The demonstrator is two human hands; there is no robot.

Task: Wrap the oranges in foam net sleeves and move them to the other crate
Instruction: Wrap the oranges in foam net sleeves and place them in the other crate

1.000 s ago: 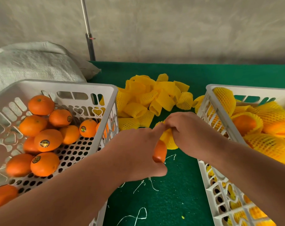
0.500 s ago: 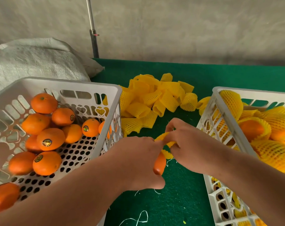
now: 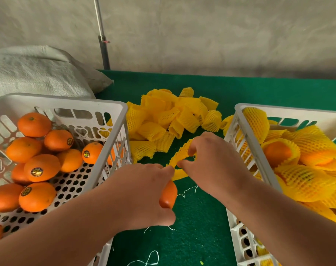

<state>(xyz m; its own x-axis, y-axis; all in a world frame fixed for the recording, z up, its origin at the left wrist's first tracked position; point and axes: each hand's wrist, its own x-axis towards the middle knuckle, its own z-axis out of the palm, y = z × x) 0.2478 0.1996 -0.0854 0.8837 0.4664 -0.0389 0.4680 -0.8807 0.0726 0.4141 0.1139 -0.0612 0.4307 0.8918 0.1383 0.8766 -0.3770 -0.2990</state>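
- The foam net sleeve (image 3: 179, 153) is now stretched wider between the hands than half a second ago.
- Most of the orange (image 3: 168, 194) is hidden inside the left hand (image 3: 142, 191), which grips it and pinches the sleeve's near end.
- The right hand (image 3: 211, 160) pinches the sleeve's far edge, above the green table (image 3: 192, 237), between the two crates.

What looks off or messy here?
White thread scraps litter the green cloth near the hands. Loose foam net sleeves lie in a jumbled heap between the crates. No visible damage to fruit.
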